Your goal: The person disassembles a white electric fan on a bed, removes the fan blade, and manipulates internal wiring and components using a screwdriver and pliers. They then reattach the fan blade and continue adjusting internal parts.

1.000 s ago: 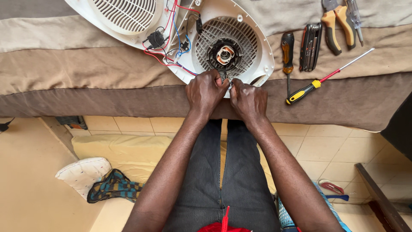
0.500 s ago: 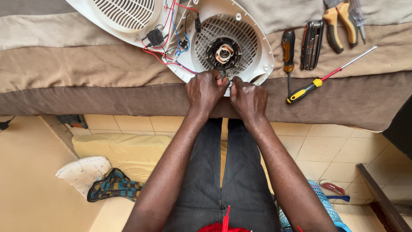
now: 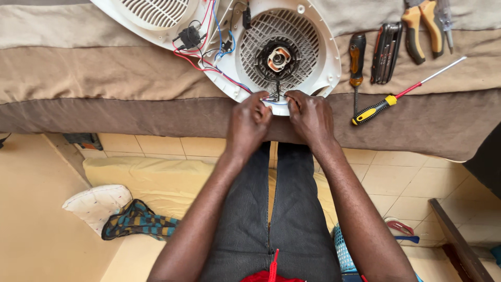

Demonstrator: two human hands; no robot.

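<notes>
Both hands, left hand (image 3: pixel 248 125) and right hand (image 3: pixel 311 117), pinch thin wires (image 3: pixel 274 97) at the white fan housing (image 3: pixel 318 47) edge; the housing lies flat, top cropped, fingertips hiding the wire ends.

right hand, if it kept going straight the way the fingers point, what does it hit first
The right hand points up and slightly left at the white fan housing; its fingertips already touch the wires at the rim, so those first, then probably the round grille. Depth is unclear.

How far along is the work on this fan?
Done: the fan housing lies open, motor and wires exposed. In hand: left hand and right hand pinch wire ends at its near edge. Left: the grille half is still off; screwdriver lies unused.
</notes>
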